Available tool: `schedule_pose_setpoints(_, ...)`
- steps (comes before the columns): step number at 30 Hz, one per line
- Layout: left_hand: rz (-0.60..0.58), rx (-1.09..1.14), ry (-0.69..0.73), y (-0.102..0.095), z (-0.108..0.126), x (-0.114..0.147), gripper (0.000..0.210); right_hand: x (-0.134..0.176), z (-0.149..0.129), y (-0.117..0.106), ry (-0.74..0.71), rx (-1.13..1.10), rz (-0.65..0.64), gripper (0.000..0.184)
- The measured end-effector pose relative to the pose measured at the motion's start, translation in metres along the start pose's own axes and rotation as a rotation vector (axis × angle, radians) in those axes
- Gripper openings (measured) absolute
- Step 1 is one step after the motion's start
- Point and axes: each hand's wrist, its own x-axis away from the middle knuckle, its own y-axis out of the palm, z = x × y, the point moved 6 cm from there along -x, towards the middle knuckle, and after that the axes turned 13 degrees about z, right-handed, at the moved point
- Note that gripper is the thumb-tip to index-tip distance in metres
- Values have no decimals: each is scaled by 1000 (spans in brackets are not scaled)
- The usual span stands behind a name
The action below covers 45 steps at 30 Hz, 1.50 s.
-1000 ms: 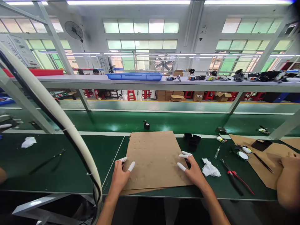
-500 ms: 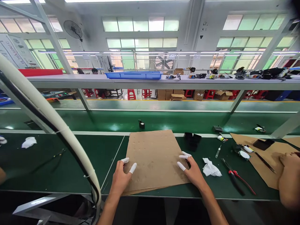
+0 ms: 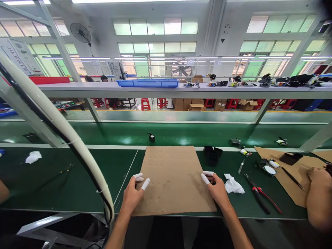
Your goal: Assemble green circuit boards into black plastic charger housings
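A flat brown cardboard sheet (image 3: pixel 171 180) lies before me on the dark green bench, with a thin edge of another layer showing along its near side. My left hand (image 3: pixel 133 193) holds its left edge, thumb over the top and fingers at the side. At the right edge, my right hand (image 3: pixel 216 188) grips it with thumb and index finger close to each other; the other fingers are partly hidden. White finger cots cover several fingertips on both hands. Just right of my right hand lies a crumpled white tissue (image 3: pixel 233 184).
Black open boxes (image 3: pixel 212 155) stand behind the sheet's right corner. Rightward lie a small tube (image 3: pixel 241 166), red-and-black pliers (image 3: pixel 259 193) and another person's hand (image 3: pixel 317 180) over cardboard. A thick white hose (image 3: pixel 77 145) crosses at left. A green conveyor (image 3: pixel 124 133) carries a small black part (image 3: pixel 151 137).
The cardboard sheet has turned so its near edge runs along the bench edge. My right hand has shifted slightly right with it. Parts on the conveyor have moved left.
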Motion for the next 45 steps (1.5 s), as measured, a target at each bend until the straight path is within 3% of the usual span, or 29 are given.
schedule_pose_setpoints(14, 64, 205, 11, -4, -20, 1, 58, -2, 20, -17, 85, 142, 132, 40)
schedule_pose_setpoints(18, 40, 202, 31, -3, -17, 3, 54, -4, 24, -18, 78, 166, 158, 43)
schedule_pose_setpoints(25, 44, 188, 69, -4, -9, 7, 54, -5, 24, -27, 99, 276, 243, 32)
schedule_pose_setpoints(37, 158, 161, -45, -6, -27, 4, 49, -6, 25, -24, 121, 270, 185, 28)
schedule_pose_setpoints(45, 175, 162, -48, -8, -26, 5, 45, -5, 21, -22, 148, 208, 166, 35)
